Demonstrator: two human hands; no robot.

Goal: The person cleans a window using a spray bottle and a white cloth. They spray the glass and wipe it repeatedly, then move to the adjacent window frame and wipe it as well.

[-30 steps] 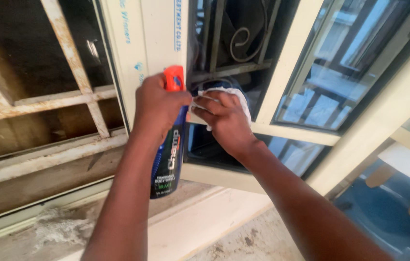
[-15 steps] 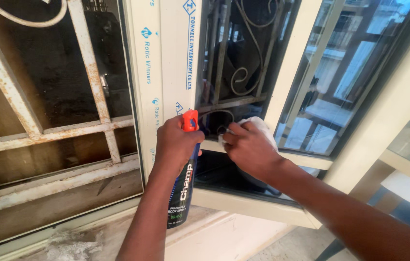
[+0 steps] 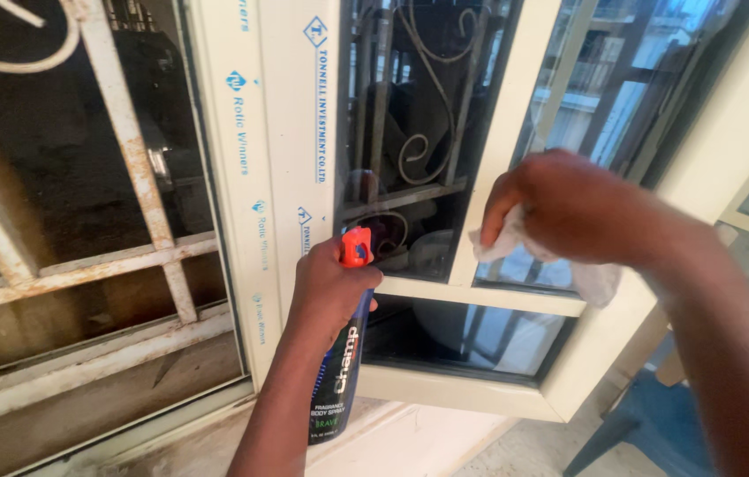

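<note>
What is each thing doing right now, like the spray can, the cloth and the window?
Left hand: wrapped around the spray can.
Spray can: upright, orange top aimed at the glass.
Right hand: clutching the cloth.
White cloth: crumpled, by the right pane.
Window sash: swung open.
Window glass: whole, reflecting the metal bars.
Metal bars: fixed, rusty, paint flaking.

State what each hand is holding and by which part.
The left hand grips a dark blue spray can around its upper body, just under the orange nozzle. The right hand holds a crumpled white cloth bunched in its fingers.
</note>
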